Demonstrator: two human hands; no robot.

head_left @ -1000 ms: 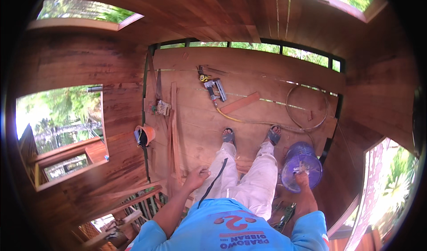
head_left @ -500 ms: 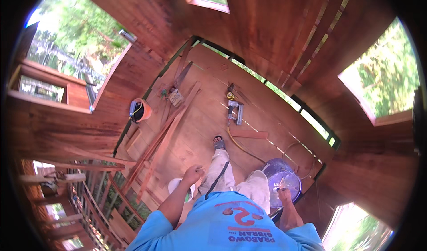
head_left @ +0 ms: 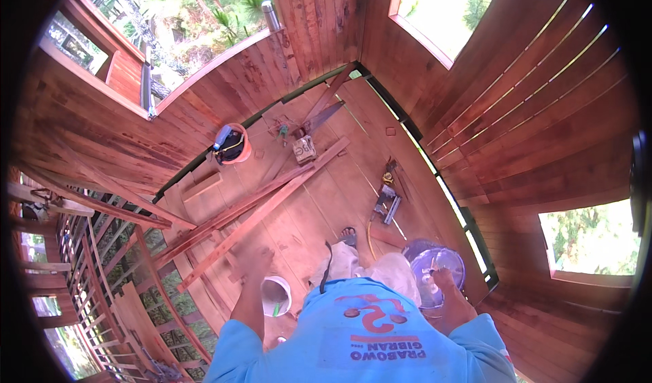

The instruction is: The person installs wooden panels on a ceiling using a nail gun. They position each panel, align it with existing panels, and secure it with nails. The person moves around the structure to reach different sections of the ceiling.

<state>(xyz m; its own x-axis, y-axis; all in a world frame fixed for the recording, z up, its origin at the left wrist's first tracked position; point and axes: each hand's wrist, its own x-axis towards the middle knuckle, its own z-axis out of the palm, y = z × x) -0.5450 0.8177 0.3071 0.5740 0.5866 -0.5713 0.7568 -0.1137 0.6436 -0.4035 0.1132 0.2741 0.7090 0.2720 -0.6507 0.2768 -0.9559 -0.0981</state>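
Observation:
My left hand [head_left: 254, 266] reaches over the floorboards just above a white tub [head_left: 288, 289], and is smeared by motion. A green object [head_left: 276, 309] shows inside the tub. My right hand [head_left: 443, 278] is closed in front of a round purple bucket [head_left: 454, 266]. Something small and pale pokes out from its fingers, too small to name. A second dark blue-purple rim shows behind that bucket. The nail gun [head_left: 388, 204] lies on the floor with its yellowish hose [head_left: 370, 239], beyond my sandalled foot [head_left: 348, 235].
Long wooden boards [head_left: 272, 203] lie across the floor at left, by a handsaw [head_left: 324, 118] and a small box [head_left: 304, 151]. An orange bucket [head_left: 239, 153] holding dark things stands at the left wall. A metal flask [head_left: 271, 16] stands on the window sill. Gaps run between floorboards.
My view has swung left, so the room's contents shift right in it. My left hand has moved away from my leg, out past the white tub. The right hand stays at the purple bucket.

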